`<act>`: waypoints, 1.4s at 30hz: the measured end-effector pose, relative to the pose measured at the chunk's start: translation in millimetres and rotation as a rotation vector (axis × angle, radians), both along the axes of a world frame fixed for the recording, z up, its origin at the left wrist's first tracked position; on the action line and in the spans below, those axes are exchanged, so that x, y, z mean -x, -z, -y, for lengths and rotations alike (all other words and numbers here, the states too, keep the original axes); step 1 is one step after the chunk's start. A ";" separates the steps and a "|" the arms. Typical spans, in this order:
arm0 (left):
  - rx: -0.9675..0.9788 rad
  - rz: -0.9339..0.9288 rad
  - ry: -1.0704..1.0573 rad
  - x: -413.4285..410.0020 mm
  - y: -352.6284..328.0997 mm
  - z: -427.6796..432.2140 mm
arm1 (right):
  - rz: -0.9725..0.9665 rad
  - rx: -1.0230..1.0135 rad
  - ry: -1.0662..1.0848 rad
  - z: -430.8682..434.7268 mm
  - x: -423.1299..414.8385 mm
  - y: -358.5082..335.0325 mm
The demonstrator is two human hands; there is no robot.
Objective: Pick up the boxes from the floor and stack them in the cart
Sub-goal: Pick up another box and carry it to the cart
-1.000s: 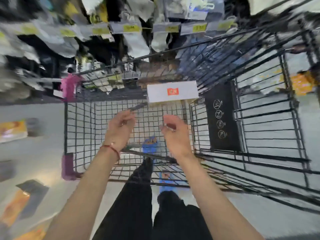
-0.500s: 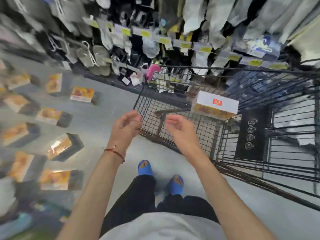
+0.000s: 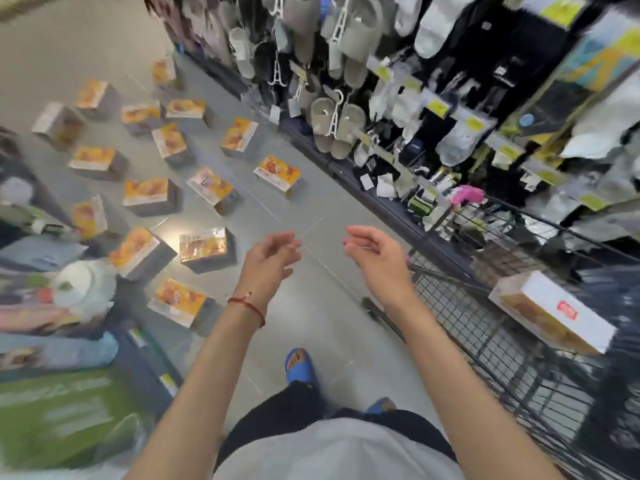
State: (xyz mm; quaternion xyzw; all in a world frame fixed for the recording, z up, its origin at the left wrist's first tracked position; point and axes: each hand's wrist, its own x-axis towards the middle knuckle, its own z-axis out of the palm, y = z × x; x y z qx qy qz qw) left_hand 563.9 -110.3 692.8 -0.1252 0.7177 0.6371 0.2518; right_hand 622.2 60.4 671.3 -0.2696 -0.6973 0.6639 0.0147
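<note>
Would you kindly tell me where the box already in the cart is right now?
In the head view the box sits near the right edge, inside the black wire cart, to the right of the right hand.

**A shop aisle, in the slipper and sock section.**
Grey slippers hang in pairs on white plastic hangers along a dark display rack, with socks beside them and yellow price tags on the rails. A black wire shopping cart stands by the rack on the smooth grey floor. Many alike orange-printed retail boxes lie scattered down the aisle.
</note>
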 end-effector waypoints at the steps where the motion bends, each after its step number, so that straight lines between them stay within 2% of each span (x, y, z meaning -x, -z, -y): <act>1: 0.005 -0.001 -0.006 12.6 -0.4 12.8 | 0.006 0.010 -0.002 10.0 14.4 -1.2; 12: 0.047 0.024 -0.093 157.6 14.7 85.5 | 0.094 0.048 -0.026 59.6 164.4 8.7; 19: 0.077 0.070 -0.125 278.1 36.4 70.1 | 0.160 0.082 -0.034 44.9 296.9 39.1; 29: 0.112 0.208 -0.152 445.2 64.9 17.8 | 0.301 0.100 -0.168 11.1 466.1 52.2; 37: 0.120 0.261 -0.147 562.8 96.4 21.9 | 0.389 0.105 -0.138 10.2 574.5 85.2; 42: 0.148 0.349 -0.080 636.2 135.9 34.1 | 0.465 0.126 -0.014 22.4 636.1 117.1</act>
